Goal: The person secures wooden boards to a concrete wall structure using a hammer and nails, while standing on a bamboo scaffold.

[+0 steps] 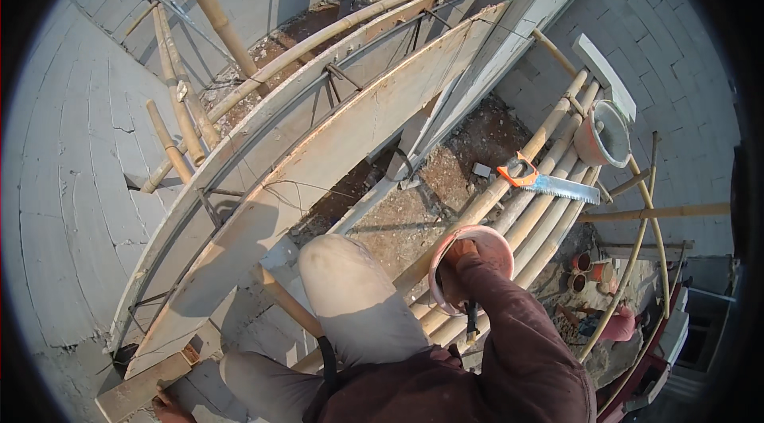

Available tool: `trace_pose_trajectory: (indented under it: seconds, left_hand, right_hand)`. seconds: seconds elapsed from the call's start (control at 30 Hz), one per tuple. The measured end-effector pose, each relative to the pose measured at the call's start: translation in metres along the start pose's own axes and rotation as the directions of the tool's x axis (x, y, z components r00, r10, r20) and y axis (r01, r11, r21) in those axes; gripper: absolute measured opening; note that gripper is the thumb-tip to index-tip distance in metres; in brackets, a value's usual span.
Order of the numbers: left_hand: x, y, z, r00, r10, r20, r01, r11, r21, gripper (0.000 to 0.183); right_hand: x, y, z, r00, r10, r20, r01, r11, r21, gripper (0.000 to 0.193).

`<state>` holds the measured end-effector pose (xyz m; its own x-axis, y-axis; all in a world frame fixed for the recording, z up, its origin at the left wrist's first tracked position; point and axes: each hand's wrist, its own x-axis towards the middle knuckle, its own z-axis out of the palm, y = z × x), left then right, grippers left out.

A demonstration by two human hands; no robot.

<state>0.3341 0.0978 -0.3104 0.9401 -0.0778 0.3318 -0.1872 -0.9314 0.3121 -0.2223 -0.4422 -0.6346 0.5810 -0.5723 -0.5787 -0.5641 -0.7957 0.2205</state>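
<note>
Past sleeve (521, 319), probably fetching inside bucket (497, 248) with right hand (461, 253); cannot tell finger spread or hold, likewise for left hand (173, 409); next, grip.

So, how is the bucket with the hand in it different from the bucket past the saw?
The near bucket has the person's right hand reaching into it; the far bucket has no hand in it. The near bucket looks bigger in the picture, and the far bucket looks smaller. The near bucket is beside the person's knee, while the far bucket is beyond the saw. Both are pinkish outside, with round rims.
</note>
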Motion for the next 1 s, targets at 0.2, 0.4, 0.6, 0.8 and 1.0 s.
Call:
trace_pose_trajectory:
  seconds: [0.2, 0.4, 0.6, 0.8, 1.0]
  left_hand:
    - [-0.002, 0.015, -0.004, 0.999, -0.021, -0.050, 0.021, 1.000, -0.005, 0.047]
    - [-0.005, 0.017, 0.001, 0.996, -0.040, -0.083, 0.036, 0.998, -0.042, 0.044]
    - [-0.005, 0.009, -0.003, 0.996, -0.043, -0.078, 0.042, 0.999, -0.015, 0.044]
    - [-0.005, 0.001, 0.004, 0.995, -0.072, -0.065, 0.067, 0.995, -0.075, 0.044]
    - [-0.007, 0.010, -0.002, 0.991, -0.072, -0.112, 0.060, 0.992, -0.108, 0.044]
  right_hand:
    - [0.008, -0.009, 0.027, 0.999, -0.053, -0.005, 0.052, 0.989, -0.140, 0.038]
    - [0.026, -0.009, 0.034, 0.935, 0.087, 0.345, -0.084, 0.996, -0.026, 0.040]
    - [0.024, -0.014, 0.028, 0.957, 0.037, 0.286, -0.003, 0.993, -0.117, 0.040]
    - [0.018, -0.011, 0.025, 0.964, 0.033, 0.263, 0.009, 0.988, -0.155, 0.041]
    - [0.025, -0.017, 0.024, 0.972, 0.018, 0.235, 0.026, 0.983, -0.183, 0.041]
